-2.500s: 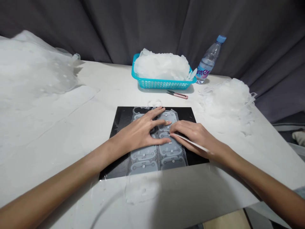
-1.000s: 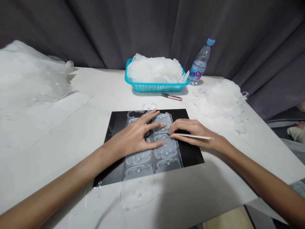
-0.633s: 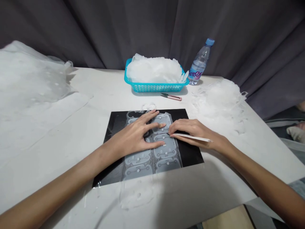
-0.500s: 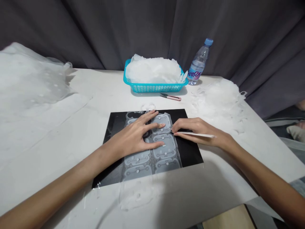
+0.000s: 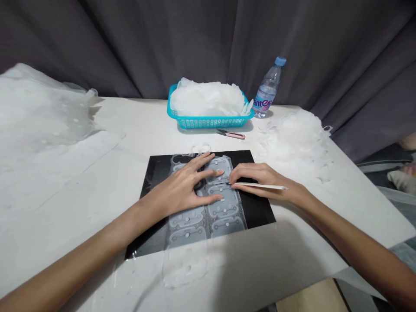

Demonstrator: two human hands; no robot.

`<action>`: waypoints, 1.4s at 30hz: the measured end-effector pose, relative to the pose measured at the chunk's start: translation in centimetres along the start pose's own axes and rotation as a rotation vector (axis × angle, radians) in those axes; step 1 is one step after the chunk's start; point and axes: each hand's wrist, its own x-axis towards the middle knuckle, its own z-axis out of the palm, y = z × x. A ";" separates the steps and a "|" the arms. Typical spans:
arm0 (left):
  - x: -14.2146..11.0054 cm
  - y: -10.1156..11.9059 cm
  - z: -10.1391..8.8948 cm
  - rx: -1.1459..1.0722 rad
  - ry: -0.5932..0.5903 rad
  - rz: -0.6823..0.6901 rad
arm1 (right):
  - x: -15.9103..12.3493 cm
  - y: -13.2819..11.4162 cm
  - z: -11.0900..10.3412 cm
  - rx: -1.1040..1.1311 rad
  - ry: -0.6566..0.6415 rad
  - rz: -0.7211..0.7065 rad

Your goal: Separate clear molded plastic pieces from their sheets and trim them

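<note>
A translucent sheet of rounded, moulded panels (image 5: 224, 203) lies over a black mat (image 5: 260, 212) and runs past its front edge onto the white table. My left hand (image 5: 185, 186) is spread flat on the sheet's upper part, fingers apart, covering some panels. Pinched in my right hand (image 5: 256, 175) is a slim white pen-like tool (image 5: 260, 186), its back end toward my wrist. The tool's thin dark tip points left, at the seam between the top two right-hand panels. Fingers partly hide the tip.
A blue basket (image 5: 214, 122) piled with white translucent pieces stands at the back, beside a water bottle (image 5: 264, 93). Small thread snips (image 5: 232, 134) lie before it. A heap of translucent pieces (image 5: 295, 134) is on the right; a large plastic bag (image 5: 42, 108) sits left.
My right hand and the pen-like tool have moved slightly left, farther in over the sheet's right edge. My left hand stays in place. The whole view has shifted a little.
</note>
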 end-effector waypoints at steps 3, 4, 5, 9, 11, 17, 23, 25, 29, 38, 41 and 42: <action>0.1 0.0 0.0 -0.003 0.001 0.004 | 0.0 -0.1 0.0 -0.031 -0.016 -0.005; 0.1 0.0 0.0 -0.005 0.001 0.004 | 0.0 -0.1 0.0 -0.043 -0.026 -0.003; 0.1 0.0 0.0 -0.008 -0.001 0.003 | 0.0 -0.1 -0.1 -0.054 -0.037 -0.001; 0.1 0.0 0.0 -0.015 -0.009 -0.015 | -0.2 -0.2 -0.8 -0.072 -0.078 0.010; 0.1 0.0 0.0 -0.015 -0.014 -0.021 | -0.3 -0.3 -1.3 -0.042 -0.079 0.019; 0.2 -0.1 0.0 -0.004 -0.003 0.004 | -0.4 -0.4 -1.7 0.080 -0.019 0.036; 0.2 -0.1 0.0 0.004 -0.008 0.004 | -0.2 -0.1 -0.6 0.046 -0.033 0.017; 0.1 -0.1 0.0 -0.002 -0.009 0.001 | -0.1 -0.1 -0.4 0.027 -0.029 0.013; 0.0 0.0 0.0 -0.018 -0.013 -0.013 | -0.1 0.0 -0.4 -0.014 -0.030 0.000; 0.2 0.1 -0.2 -0.017 -0.032 -0.017 | -0.3 -0.3 -1.2 -0.053 -0.136 -0.016; 0.1 0.1 -0.3 -0.005 -0.031 -0.012 | -0.5 -0.6 -1.7 -0.041 -0.132 -0.012; 0.1 0.1 -0.3 0.000 -0.031 -0.014 | -0.5 -0.7 -1.8 -0.036 -0.113 -0.011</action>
